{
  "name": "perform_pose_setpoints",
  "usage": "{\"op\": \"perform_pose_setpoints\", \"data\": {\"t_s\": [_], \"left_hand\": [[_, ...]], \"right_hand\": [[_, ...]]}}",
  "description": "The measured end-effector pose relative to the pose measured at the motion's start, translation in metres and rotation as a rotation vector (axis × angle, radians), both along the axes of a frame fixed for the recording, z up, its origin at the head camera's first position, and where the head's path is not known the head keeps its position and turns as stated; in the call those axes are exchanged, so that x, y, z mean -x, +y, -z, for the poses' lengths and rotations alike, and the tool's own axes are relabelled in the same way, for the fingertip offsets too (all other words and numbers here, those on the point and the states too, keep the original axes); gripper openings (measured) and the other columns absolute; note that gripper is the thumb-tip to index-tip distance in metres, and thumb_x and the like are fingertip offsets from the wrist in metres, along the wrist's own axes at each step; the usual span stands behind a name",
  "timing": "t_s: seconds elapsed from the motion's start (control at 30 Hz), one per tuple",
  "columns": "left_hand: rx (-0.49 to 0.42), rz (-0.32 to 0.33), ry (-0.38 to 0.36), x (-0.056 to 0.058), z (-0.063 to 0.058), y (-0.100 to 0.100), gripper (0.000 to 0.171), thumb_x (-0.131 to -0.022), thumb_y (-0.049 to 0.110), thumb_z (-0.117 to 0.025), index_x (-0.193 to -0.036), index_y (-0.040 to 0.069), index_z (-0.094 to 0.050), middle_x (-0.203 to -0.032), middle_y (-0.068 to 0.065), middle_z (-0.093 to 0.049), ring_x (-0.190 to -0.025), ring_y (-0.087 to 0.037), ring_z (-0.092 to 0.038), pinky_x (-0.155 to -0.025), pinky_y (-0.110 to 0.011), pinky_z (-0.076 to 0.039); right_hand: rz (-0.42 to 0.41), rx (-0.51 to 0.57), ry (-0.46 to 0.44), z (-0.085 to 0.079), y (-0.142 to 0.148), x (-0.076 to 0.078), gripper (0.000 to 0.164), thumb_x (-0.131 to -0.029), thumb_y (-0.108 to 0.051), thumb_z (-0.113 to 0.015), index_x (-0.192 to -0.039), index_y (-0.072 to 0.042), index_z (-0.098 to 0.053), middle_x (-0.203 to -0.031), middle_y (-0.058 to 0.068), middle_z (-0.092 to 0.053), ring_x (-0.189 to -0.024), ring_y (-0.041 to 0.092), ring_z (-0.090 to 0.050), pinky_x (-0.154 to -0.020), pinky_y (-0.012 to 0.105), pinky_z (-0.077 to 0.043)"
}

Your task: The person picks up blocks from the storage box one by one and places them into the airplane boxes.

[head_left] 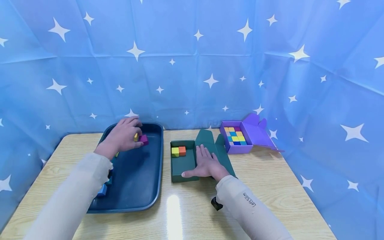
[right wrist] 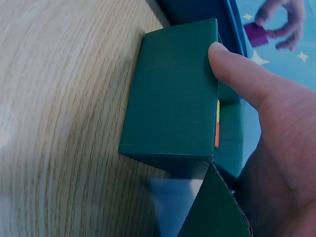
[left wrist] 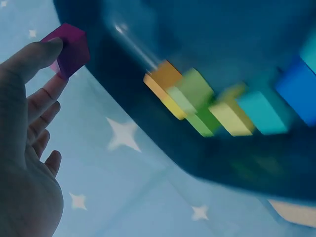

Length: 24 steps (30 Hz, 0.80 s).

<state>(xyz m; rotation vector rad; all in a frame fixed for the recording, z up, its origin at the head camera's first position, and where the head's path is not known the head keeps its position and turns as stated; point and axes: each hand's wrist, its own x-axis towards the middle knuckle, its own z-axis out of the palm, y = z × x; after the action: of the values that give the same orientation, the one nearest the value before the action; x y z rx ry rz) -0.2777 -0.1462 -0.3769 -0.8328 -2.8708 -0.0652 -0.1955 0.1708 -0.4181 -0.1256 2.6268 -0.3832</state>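
My left hand [head_left: 123, 135] pinches a magenta cube [left wrist: 70, 48] between thumb and index finger, raised over the far part of the dark blue tray [head_left: 138, 180]. Other fingers of that hand spread loosely behind it. Several cubes, among them a blue one [left wrist: 298, 91] and a teal one [left wrist: 265, 111], lie along the tray's left side. My right hand [head_left: 207, 164] rests with straight fingers on the side of the open green box [head_left: 185, 168], thumb at its near edge. Inside the box, a yellow cube [head_left: 175, 152] and an orange cube [head_left: 182, 151] sit side by side against the far left.
An open purple box [head_left: 240, 149] stands at the back right, holding several coloured cubes in rows, its lid folded out to the right. The green box's lid [head_left: 223, 156] spreads right, under my right hand. A blue star-patterned cloth [head_left: 192, 83] hangs behind the wooden table [head_left: 264, 186].
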Motion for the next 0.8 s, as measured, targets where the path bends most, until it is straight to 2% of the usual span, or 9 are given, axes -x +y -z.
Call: {"op": "perform_pose_setpoints", "data": {"t_s": [0.17, 0.4, 0.6, 0.8], "left_hand": [[0.016, 0.054, 0.011, 0.002, -0.002, 0.035, 0.032, -0.079, 0.042, -0.077, -0.091, 0.013, -0.073, -0.133, -0.011, -0.058, -0.144, -0.034, -0.03, -0.119, -0.054, -0.025], [0.04, 0.123, 0.001, 0.007, -0.003, 0.088, 0.036, -0.081, 0.047, -0.073, -0.095, 0.014, -0.074, -0.135, -0.008, -0.057, -0.145, -0.03, -0.029, -0.121, -0.051, -0.024], [0.072, 0.148, -0.032, 0.011, 0.005, 0.125, 0.035, -0.083, 0.05, -0.071, -0.096, 0.017, -0.075, -0.137, -0.004, -0.057, -0.147, -0.027, -0.027, -0.123, -0.048, -0.023], [0.068, 0.156, -0.058, 0.011, 0.015, 0.146, 0.033, -0.082, 0.048, -0.073, -0.097, 0.018, -0.076, -0.136, -0.002, -0.057, -0.146, -0.025, -0.028, -0.123, -0.045, -0.023]], "right_hand": [[0.003, 0.0, 0.002, 0.001, 0.0, 0.0, 0.129, -0.072, -0.077, -0.063, -0.157, -0.01, 0.006, -0.166, 0.01, 0.009, -0.154, 0.029, 0.004, -0.124, 0.056, -0.002], [0.012, -0.006, 0.0, 0.0, -0.001, 0.001, 0.129, -0.071, -0.077, -0.063, -0.157, -0.009, 0.005, -0.166, 0.011, 0.008, -0.154, 0.03, 0.004, -0.124, 0.056, -0.002], [0.006, -0.012, 0.001, 0.0, -0.002, 0.003, 0.129, -0.071, -0.077, -0.063, -0.157, -0.008, 0.004, -0.166, 0.012, 0.006, -0.154, 0.032, 0.002, -0.123, 0.057, -0.003], [-0.002, -0.008, 0.002, -0.001, -0.001, 0.003, 0.129, -0.071, -0.078, -0.063, -0.157, -0.007, 0.003, -0.166, 0.012, 0.006, -0.154, 0.032, 0.001, -0.123, 0.058, -0.003]]}}
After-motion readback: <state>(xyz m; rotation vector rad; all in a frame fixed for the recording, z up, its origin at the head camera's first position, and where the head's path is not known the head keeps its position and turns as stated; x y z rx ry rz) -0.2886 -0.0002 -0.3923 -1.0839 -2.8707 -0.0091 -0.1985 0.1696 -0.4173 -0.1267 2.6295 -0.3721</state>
